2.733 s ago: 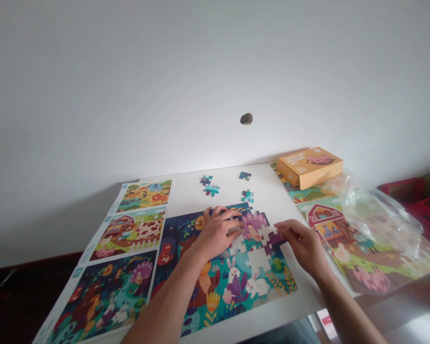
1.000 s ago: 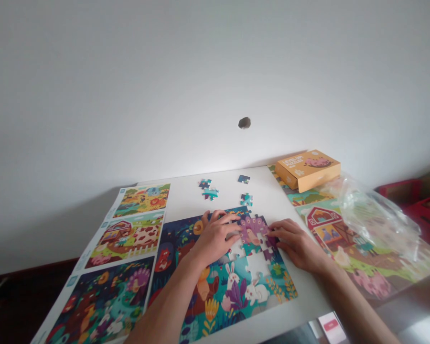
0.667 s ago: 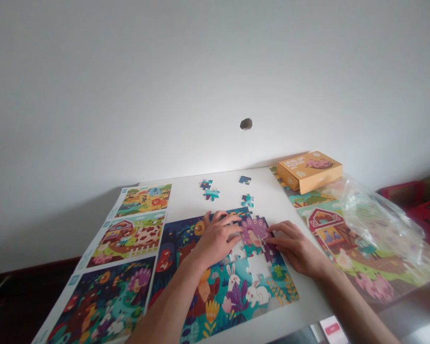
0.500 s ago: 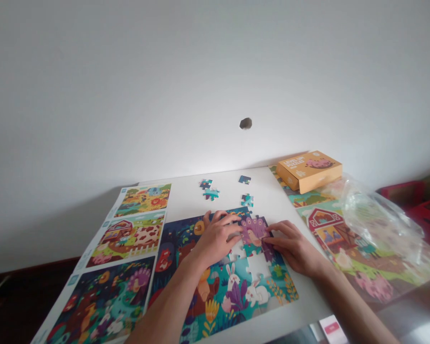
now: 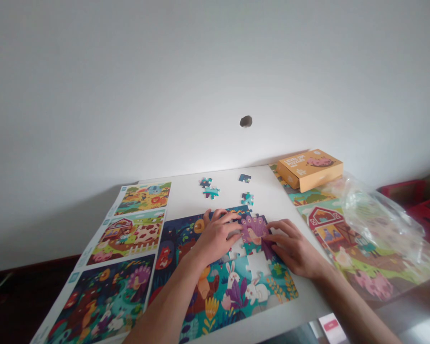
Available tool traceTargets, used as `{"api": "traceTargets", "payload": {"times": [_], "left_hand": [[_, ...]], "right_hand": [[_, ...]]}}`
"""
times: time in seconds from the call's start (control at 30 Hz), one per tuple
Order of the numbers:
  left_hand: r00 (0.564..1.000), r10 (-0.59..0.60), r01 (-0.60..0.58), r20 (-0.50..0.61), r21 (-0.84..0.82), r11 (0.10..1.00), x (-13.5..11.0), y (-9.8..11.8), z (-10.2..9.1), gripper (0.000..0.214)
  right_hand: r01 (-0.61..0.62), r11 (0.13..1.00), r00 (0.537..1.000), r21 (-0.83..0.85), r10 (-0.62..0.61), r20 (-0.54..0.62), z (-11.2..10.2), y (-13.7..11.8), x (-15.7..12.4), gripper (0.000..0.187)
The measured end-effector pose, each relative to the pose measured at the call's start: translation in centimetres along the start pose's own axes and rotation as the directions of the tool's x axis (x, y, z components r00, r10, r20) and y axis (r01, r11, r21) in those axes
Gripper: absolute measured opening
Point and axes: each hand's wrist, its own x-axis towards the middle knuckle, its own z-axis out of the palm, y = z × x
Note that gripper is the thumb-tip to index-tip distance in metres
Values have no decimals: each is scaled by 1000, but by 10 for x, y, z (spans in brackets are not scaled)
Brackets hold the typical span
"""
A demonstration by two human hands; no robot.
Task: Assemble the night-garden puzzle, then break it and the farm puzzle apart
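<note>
A colourful jigsaw puzzle (image 5: pixel 215 282) with rabbits and flowers lies part-assembled on the white table (image 5: pixel 229 191). My left hand (image 5: pixel 217 235) rests flat on its upper middle, fingers stretched out beside the purple peacock piece (image 5: pixel 252 228). My right hand (image 5: pixel 292 246) lies on the puzzle's upper right, fingertips pressing a dark purple piece (image 5: pixel 268 244) down against the peacock section. A white gap (image 5: pixel 257 263) shows just below. Several loose pieces (image 5: pixel 211 192) lie farther back on the table.
A sheet of reference pictures (image 5: pixel 127 234) lies to the left. To the right are a barn puzzle picture (image 5: pixel 329 229), a clear plastic bag (image 5: pixel 376 215) and an orange puzzle box (image 5: pixel 310 168). Red bins (image 5: pixel 423 205) stand beyond the table's right edge.
My right hand carried the dark purple piece left, from beside the puzzle's right edge to the peacock section, and now presses it down. My left hand stayed in place.
</note>
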Motion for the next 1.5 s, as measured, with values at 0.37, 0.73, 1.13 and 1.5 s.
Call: {"api": "traceTargets", "payload": {"times": [0.37, 0.73, 1.13, 1.5], "left_hand": [[1000, -10, 10, -8, -5, 1000, 0, 0, 0, 14], [997, -45, 45, -60, -8, 999, 0, 0, 0, 18], [854, -390, 447, -345, 102, 889, -1, -23, 6, 30], [859, -384, 441, -339, 109, 891, -1, -26, 9, 30]], "right_hand": [[8, 999, 1000, 39, -9, 18, 7, -3, 4, 27], [-301, 934, 950, -192, 275, -150, 1, 16, 81, 28], [-502, 833, 864, -234, 467, -192, 49, 53, 123, 39], [-532, 836, 777, 132, 544, -316, 44, 68, 119, 28]]}}
